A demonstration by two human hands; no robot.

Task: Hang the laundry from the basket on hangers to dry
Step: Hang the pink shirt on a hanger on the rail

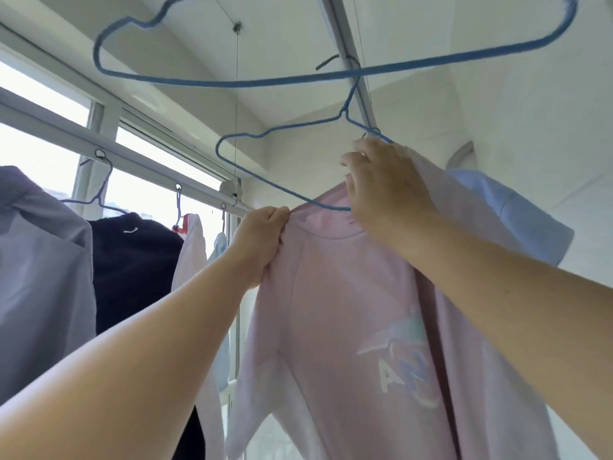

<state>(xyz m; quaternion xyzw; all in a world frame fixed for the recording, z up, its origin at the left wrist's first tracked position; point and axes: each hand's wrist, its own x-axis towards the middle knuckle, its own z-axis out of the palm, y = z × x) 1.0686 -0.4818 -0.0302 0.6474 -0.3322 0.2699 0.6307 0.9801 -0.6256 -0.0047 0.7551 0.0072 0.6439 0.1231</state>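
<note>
Both arms reach up and forward. The left hand pinches the collar edge of a pink shirt, fingers curled tight on the cloth. The right hand, just right of it and higher, curls over the shirt's shoulder, apparently gripping fabric together with the blue hanger whose left end juts out bare above the left hand. Above both hands hangs an empty blue hanger on a ceiling rail. Left of the left hand, a window-side rail carries a dark garment and a lavender shirt. Behind the right hand is a light blue garment.
</note>
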